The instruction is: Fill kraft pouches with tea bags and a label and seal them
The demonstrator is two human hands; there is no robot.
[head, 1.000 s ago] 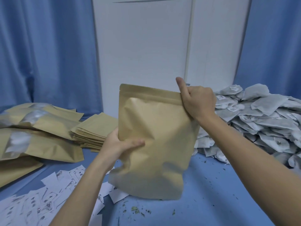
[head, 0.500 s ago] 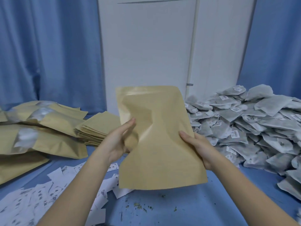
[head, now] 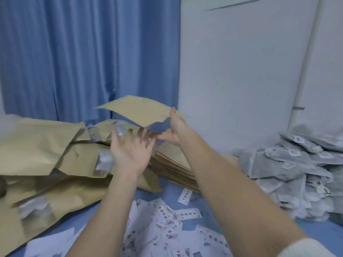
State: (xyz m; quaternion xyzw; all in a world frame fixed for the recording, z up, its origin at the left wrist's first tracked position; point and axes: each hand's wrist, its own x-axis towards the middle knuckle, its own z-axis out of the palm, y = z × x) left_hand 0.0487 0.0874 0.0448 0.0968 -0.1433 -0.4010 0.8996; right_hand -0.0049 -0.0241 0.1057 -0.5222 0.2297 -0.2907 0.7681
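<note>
— Two hands: the right hand (head: 173, 130) pinches the kraft pouch (head: 137, 111) up over the far pile; the left hand (head: 130, 151) is spread wide under it.
— It looks light and bendy. Hold its edge.

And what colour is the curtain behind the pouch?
The curtain is plain blue, with vertical folds; the head view shows it.
</note>
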